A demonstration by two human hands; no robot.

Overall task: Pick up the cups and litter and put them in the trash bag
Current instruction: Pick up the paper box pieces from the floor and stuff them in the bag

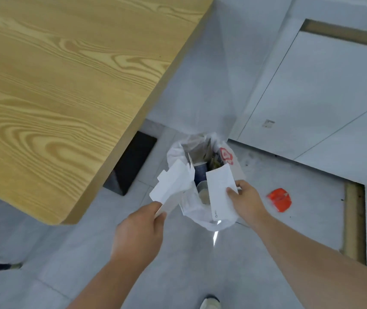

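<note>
Your left hand [139,221] pinches a loose sheaf of thin white paper scraps [171,183], fingers closed on their lower corner. Your right hand [246,200] grips a flat white paper slip [220,190], thumb pressed across it. Both papers hover over the mouth of the crinkled white plastic trash bag [213,224] standing on the grey tiled floor [200,270]; inside it sit a dark blue paper cup [201,171] and a clear cup [203,190]. A crumpled red wrapper [280,199] lies on the floor to the right of the bag, and the smooth wood-grain worktop [66,85] sits left.
</note>
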